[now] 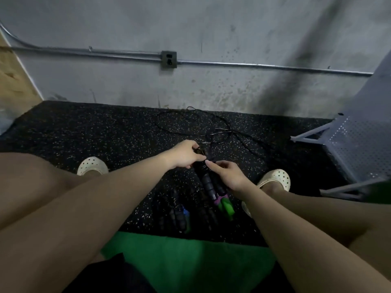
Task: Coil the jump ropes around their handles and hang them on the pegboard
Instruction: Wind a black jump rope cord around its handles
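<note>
From the head camera, a person sits looking down between bare knees at a black speckled floor mat that runs up to a stained grey wall.

The right hand curls around a pair of black ribbed handles held side by side, their purple end caps pointing back toward the person. Several turns of thin black rope are wound round the far ends of the handles. The left hand pinches the rope just above those turns, fingertips bent in on the strand — the two hands nearly touch.

The loose rest of the rope trails away over the mat in slack loops toward the mat's far edge at the foot of the wall.

Nearer the person, by the mat's near edge, lie more jump ropes: a dark coiled bundle with a blue end on the left and a bright green handle just below the purple caps. They are dim, and their details are hard to make out.

A cream perforated clog sits on the mat to the left, another to the right. At the right edge stands a grey perforated metal pegboard rack on angled legs. A metal conduit with an outlet box crosses the wall — a green patch borders the mat's near edge.
</note>
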Demonstrator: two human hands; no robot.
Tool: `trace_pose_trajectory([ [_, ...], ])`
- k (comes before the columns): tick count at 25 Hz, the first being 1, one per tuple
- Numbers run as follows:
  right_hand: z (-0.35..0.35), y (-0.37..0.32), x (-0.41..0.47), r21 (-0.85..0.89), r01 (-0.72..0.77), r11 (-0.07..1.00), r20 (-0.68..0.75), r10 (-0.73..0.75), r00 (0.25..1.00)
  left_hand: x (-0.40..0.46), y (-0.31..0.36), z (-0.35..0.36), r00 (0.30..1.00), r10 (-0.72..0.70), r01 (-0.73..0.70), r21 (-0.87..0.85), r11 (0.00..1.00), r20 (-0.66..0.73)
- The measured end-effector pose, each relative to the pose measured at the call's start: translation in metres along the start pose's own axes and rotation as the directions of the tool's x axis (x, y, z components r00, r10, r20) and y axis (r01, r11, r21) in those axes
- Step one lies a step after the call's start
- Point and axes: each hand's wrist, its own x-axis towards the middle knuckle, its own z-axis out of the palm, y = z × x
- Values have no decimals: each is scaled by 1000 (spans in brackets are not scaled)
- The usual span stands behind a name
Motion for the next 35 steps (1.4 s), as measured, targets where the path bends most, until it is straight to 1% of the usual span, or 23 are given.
trace_pose_trajectory([
  [2,-1,14,6,-18,7,1000,-20,-7,1000,15,-13,10,998,-23,25,-35,999,51],
  [6,-6,51,23,-95,-6,995,14,7,1000,38,-36,35,989,-55,63,-58,996,134],
  [9,-12,77,36,-208,-20,978,-3,20,1000,55,-52,57,987,-60,59,11,998,150],
  [11,-12,92,44,-325,-27,945,-13,24,1000,67,-61,67,987,-55,43,84,996,152],
  [13,-11,104,50,-407,-37,913,-21,31,999,75,-71,74,981,-72,52,109,993,179],
  [15,-11,112,53,-499,-62,864,-10,65,998,79,-81,80,964,-96,64,134,989,248],
  [18,-15,120,58,-631,-3,775,71,61,996,85,-91,87,933,-132,59,218,974,335],
  [20,-17,122,59,-654,5,757,100,79,992,92,-89,84,906,-164,80,223,971,391],
  [22,-25,116,65,-651,2,759,95,80,992,103,-76,80,855,-212,88,271,958,474],
  [23,-33,110,70,-642,-7,767,75,72,995,110,-68,78,831,-239,80,317,945,502],
  [24,-45,101,76,-625,-17,780,39,53,998,118,-58,77,823,-251,58,365,929,509],
  [27,-102,75,103,-581,-30,813,-136,-61,989,145,-20,82,864,-184,-40,428,903,469],
  [30,-177,68,132,-572,-76,817,-321,-137,937,179,20,100,885,-92,-143,454,879,456],
  [33,-248,88,160,-591,-204,780,-455,-114,883,222,53,132,884,-9,-265,518,813,467],
  [35,-279,102,181,-644,-266,717,-493,-122,862,252,68,159,871,51,-354,554,753,488],
])
